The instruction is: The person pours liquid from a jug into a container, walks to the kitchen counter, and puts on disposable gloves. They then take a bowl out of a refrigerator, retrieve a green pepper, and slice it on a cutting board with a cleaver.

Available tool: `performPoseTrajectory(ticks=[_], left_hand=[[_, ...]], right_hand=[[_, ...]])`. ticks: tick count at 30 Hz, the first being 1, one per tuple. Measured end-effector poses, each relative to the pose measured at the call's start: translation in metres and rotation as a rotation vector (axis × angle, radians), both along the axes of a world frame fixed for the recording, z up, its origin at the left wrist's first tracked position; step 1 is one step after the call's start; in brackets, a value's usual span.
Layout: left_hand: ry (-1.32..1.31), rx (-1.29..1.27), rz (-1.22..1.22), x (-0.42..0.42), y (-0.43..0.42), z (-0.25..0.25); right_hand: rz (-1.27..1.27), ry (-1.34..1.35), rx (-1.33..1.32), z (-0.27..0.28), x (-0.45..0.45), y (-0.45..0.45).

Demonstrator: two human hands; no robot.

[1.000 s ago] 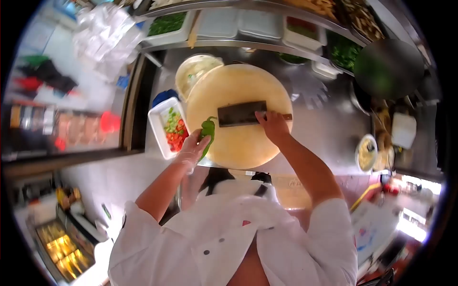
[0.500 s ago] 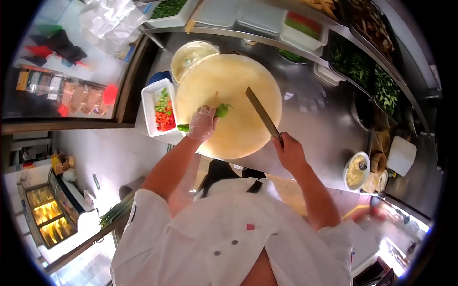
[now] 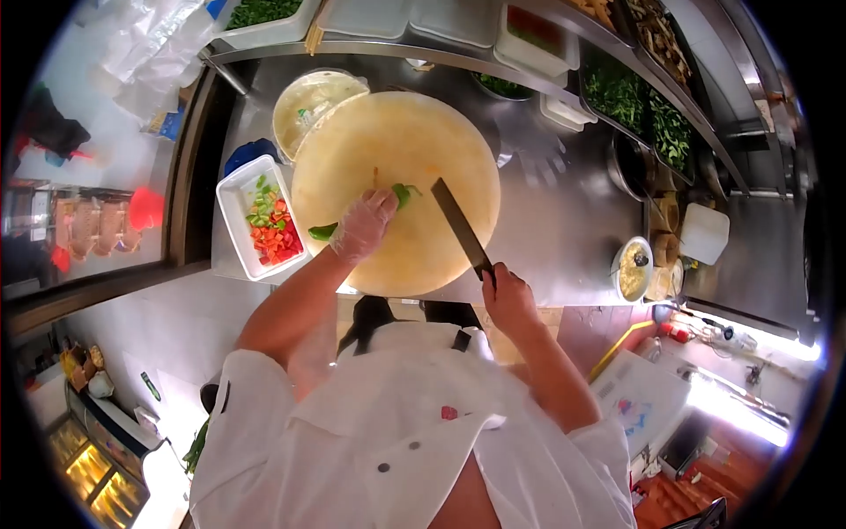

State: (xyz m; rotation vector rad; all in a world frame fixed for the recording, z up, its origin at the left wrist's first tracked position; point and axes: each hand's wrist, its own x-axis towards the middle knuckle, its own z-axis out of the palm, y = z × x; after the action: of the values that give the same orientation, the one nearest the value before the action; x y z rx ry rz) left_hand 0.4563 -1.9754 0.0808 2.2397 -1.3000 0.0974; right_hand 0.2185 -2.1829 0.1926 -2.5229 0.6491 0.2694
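A green pepper (image 3: 322,232) lies on the round chopping board (image 3: 401,137), its ends showing on both sides of my left hand (image 3: 363,227). That hand wears a clear plastic glove, and its fingers are closed over the pepper's middle. In my right hand (image 3: 511,301) is the dark handle of a long-bladed knife (image 3: 462,225). The blade points up and left over the right part of the board, apart from the pepper. Left of the board stands a white tray (image 3: 233,196) with diced red and green pepper (image 3: 273,236).
Behind the board is a pale tub (image 3: 291,104). A clear plastic glove (image 3: 539,154) lies on the steel counter (image 3: 555,231). At the right is a white bowl of chopped food (image 3: 632,271). A steel shelf (image 3: 405,46) with containers and leafy greens (image 3: 617,97) runs across the back.
The whole view has shifted and turned. The knife's tip has come lower over the board and nearer the pepper. My left hand keeps its hold on the pepper.
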Motion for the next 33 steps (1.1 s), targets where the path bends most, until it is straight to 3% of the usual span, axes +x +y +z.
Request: performPoseTrajectory(ticks=[3, 8, 13, 19, 24, 28, 33], left_hand=[[-0.107, 0.088, -0.082, 0.007, 0.004, -0.001], [-0.228, 0.107, -0.142, 0.017, 0.001, -0.009], [-0.265, 0.118, -0.178, 0.025, -0.004, -0.016], [-0.119, 0.15, -0.207, 0.025, -0.012, -0.005], [-0.158, 0.2, -0.224, 0.026, -0.011, -0.003], [-0.081, 0.376, -0.185, 0.019, -0.014, 0.014], [0.036, 0.263, -0.142, 0.022, -0.009, 0.012]], right_hand=[[0.034, 0.027, -0.034, 0.026, 0.028, 0.026], [0.199, 0.119, -0.163, 0.02, 0.058, 0.043], [0.173, 0.226, -0.071, 0.032, 0.065, 0.044], [0.1, 0.245, 0.019, 0.027, 0.078, 0.046], [0.09, 0.167, 0.024, -0.011, 0.103, 0.046], [0.027, 0.188, 0.05, -0.02, 0.081, 0.041], [0.046, 0.259, 0.083, -0.017, 0.012, 0.027]])
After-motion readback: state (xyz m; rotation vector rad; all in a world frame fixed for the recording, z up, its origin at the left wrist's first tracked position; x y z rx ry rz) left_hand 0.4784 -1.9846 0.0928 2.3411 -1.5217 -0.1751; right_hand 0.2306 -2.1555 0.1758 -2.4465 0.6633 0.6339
